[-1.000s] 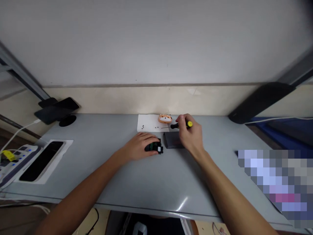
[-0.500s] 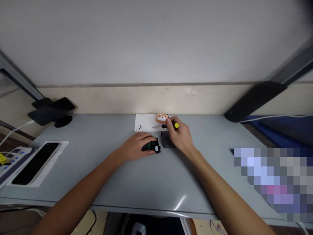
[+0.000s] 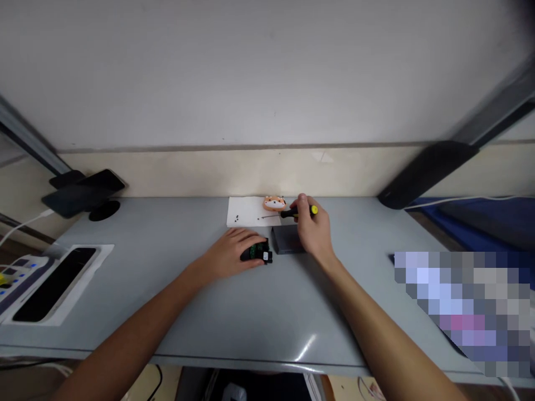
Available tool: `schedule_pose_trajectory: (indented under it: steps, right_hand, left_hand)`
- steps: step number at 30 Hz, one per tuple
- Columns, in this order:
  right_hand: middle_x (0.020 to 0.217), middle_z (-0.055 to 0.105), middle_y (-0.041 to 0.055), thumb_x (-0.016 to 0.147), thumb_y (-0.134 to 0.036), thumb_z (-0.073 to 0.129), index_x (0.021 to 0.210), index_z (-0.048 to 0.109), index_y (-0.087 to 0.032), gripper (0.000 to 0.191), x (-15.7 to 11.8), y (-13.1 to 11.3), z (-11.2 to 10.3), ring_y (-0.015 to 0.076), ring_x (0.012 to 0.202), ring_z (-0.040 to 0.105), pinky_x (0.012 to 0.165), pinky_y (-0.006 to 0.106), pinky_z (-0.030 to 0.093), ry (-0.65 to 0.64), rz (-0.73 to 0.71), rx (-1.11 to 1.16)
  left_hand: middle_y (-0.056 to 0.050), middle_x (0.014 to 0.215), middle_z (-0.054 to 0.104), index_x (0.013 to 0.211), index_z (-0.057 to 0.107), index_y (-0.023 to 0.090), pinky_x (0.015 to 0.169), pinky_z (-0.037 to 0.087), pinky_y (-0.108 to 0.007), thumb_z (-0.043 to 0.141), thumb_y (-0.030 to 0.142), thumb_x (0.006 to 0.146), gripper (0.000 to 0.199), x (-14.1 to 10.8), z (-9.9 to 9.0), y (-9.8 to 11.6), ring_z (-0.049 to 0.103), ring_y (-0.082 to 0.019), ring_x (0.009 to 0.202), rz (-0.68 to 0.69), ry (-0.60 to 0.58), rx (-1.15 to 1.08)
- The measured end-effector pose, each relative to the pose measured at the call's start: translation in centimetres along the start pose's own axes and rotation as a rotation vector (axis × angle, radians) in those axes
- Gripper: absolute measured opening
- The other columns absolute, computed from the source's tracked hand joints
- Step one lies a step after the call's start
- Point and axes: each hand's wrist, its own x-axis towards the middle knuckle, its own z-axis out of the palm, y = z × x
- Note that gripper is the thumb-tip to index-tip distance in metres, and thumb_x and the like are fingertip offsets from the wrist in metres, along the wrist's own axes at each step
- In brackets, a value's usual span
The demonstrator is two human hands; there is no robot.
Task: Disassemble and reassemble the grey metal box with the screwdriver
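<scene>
My left hand (image 3: 228,252) is closed around a small black device with a green circuit board (image 3: 259,249), resting on the table. In my right hand (image 3: 312,225) is a screwdriver (image 3: 289,213) with a black handle and a yellow end. Its thin shaft points left over a white sheet of paper (image 3: 246,205), its tip close to a tiny dark screw. Several more small dark screws (image 3: 236,218) lie on the paper's left part. An orange and white animal-faced case (image 3: 274,204) sits on the paper's back right. Beneath my right hand is a dark grey box (image 3: 288,240).
A phone (image 3: 56,285) lies on white paper at the left, beside a power strip (image 3: 23,278). Another phone rests on a stand (image 3: 90,192) at the back left. A black post (image 3: 422,172) stands at the back right. A blurred-out patch (image 3: 463,312) covers the right side.
My right hand has moved a little right with the screwdriver, uncovering more of the grey box and the animal-faced case. My left hand still holds the device. The whole view has shifted slightly.
</scene>
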Motion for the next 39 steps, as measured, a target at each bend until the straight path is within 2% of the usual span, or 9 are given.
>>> schedule_pose_trajectory:
  steps: [5,9,19,23,26,29,31,34,39]
  right_hand:
    - [0.067,0.06,0.0025,0.09,-0.076,0.047,0.076,0.066,-0.02,0.06,0.4,0.8,0.5,0.0172,0.061,0.055,0.059,0.031,0.045,0.057,0.21,0.185]
    - [0.057,0.05,-0.0007,0.088,-0.075,0.049,0.08,0.065,-0.022,0.056,0.7,1.4,0.4,0.0166,0.053,0.048,0.051,0.031,0.043,0.067,0.337,0.258]
    - [0.056,0.05,-0.001,0.088,-0.073,0.048,0.08,0.065,-0.022,0.054,0.8,1.8,0.4,0.0166,0.051,0.047,0.049,0.031,0.042,0.077,0.358,0.246]
    - [0.054,0.048,-0.001,0.088,-0.075,0.046,0.083,0.066,-0.022,0.056,0.9,1.9,0.3,0.0167,0.049,0.046,0.045,0.031,0.043,0.062,0.388,0.24]
    - [0.056,0.05,-0.0003,0.087,-0.076,0.046,0.086,0.067,-0.023,0.057,0.9,1.9,0.2,0.017,0.048,0.047,0.041,0.031,0.043,0.056,0.417,0.238]
    - [0.057,0.05,-0.0002,0.087,-0.076,0.046,0.086,0.067,-0.023,0.057,0.9,2.0,0.2,0.0171,0.048,0.047,0.039,0.03,0.042,0.047,0.42,0.235]
    - [0.056,0.049,-0.0002,0.088,-0.075,0.045,0.085,0.066,-0.023,0.057,0.9,2.1,0.2,0.0174,0.048,0.047,0.04,0.03,0.042,0.044,0.388,0.236]
    - [0.057,0.05,0.0005,0.089,-0.072,0.048,0.081,0.065,-0.022,0.054,1.0,2.2,0.3,0.0172,0.051,0.049,0.044,0.03,0.042,0.069,0.355,0.26]
    - [0.057,0.05,-0.0002,0.089,-0.071,0.048,0.08,0.066,-0.022,0.053,0.9,1.9,0.4,0.017,0.052,0.049,0.048,0.031,0.043,0.074,0.372,0.248]
  left_hand:
    - [-0.005,0.135,0.066,0.135,0.058,0.029,0.113,0.041,-0.041,0.068,0.045,0.096,0.043,0.0,-0.2,-0.1,0.059,-0.024,0.129,-0.005,0.003,-0.019]
    - [-0.004,0.135,0.066,0.134,0.059,0.028,0.112,0.041,-0.041,0.069,0.042,0.096,0.042,0.0,0.0,0.0,0.058,-0.024,0.128,-0.01,0.019,-0.006]
    - [-0.004,0.136,0.065,0.134,0.06,0.029,0.113,0.041,-0.042,0.068,0.041,0.096,0.041,-0.1,-0.3,0.0,0.058,-0.023,0.128,0.015,0.004,0.012]
    - [-0.007,0.132,0.066,0.132,0.06,0.025,0.11,0.042,-0.042,0.059,0.036,0.1,0.033,-0.2,-1.7,-0.7,0.06,-0.024,0.124,-0.021,0.095,0.082]
    - [-0.008,0.117,0.07,0.117,0.067,0.022,0.103,0.045,-0.042,0.052,0.028,0.1,0.024,-0.4,-3.0,-1.6,0.064,-0.024,0.113,-0.079,0.142,0.183]
    - [-0.005,0.092,0.07,0.105,0.07,0.023,0.086,0.049,-0.036,0.05,0.027,0.098,0.022,-0.6,-3.9,-2.1,0.066,-0.021,0.088,-0.164,0.062,0.208]
    - [-0.002,0.081,0.067,0.109,0.07,0.024,0.073,0.047,-0.032,0.051,0.029,0.097,0.023,-0.7,-4.1,-2.0,0.062,-0.018,0.074,-0.233,0.001,0.178]
    - [0.0,0.078,0.065,0.115,0.067,0.027,0.062,0.041,-0.029,0.053,0.031,0.094,0.026,-0.8,-3.8,-1.5,0.058,-0.017,0.066,-0.297,-0.057,0.14]
    - [0.001,0.079,0.066,0.105,0.065,0.026,0.06,0.038,-0.029,0.054,0.026,0.09,0.019,-0.6,-3.0,-1.0,0.058,-0.017,0.064,-0.334,-0.063,0.143]
